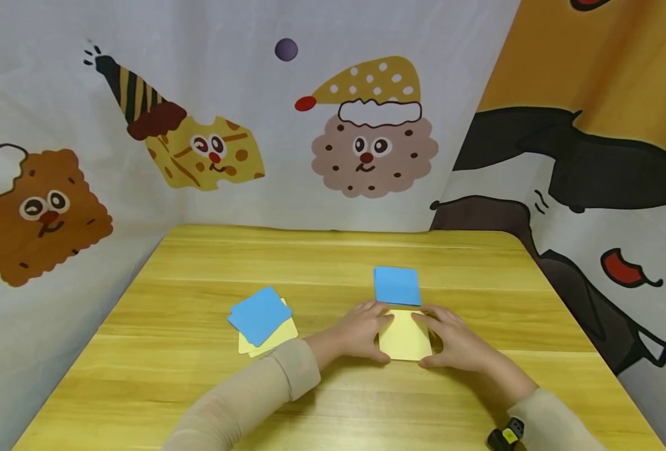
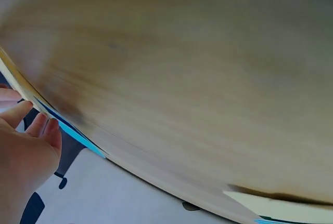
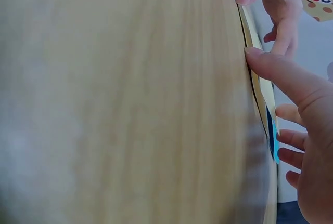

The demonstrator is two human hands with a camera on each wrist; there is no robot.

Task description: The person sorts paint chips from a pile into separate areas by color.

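A: Start wide: a cartoon backdrop (image 1: 322, 125) of biscuit characters wraps the back and sides, and in front of it sits the wooden table (image 1: 198, 388), pale yellow grain running side to side.

B: On that table, three lots of paper. Left of the middle, a loose pile (image 1: 262, 321), a blue square lying skewed on top of yellow sheets. Right of the middle, toward the far edge, a lone blue square (image 1: 397, 285) lying flat.

A: And just on the near side of that blue one, touching or all but touching its edge, the yellow square (image 1: 404, 338). That is where both hands are.

B: Left hand (image 1: 358, 332) first: beige sleeve, fingers relaxed and laid down along the sheet's left edge, thumb at its near left corner. Pressing, not pinching.

A: Right hand (image 1: 457, 343) mirrors it on the right edge, fingertips on the paper, thumb low by the near right corner. The right wrist view shows that thumb (image 3: 281, 73) flat against the sheet's edge, the other hand's fingers beyond.

B: So both hands spread, bracketing the yellow sheet flat on the table.

A: Smallest detail: a small black and yellow device (image 1: 504, 435) at the right wrist, by the near edge.
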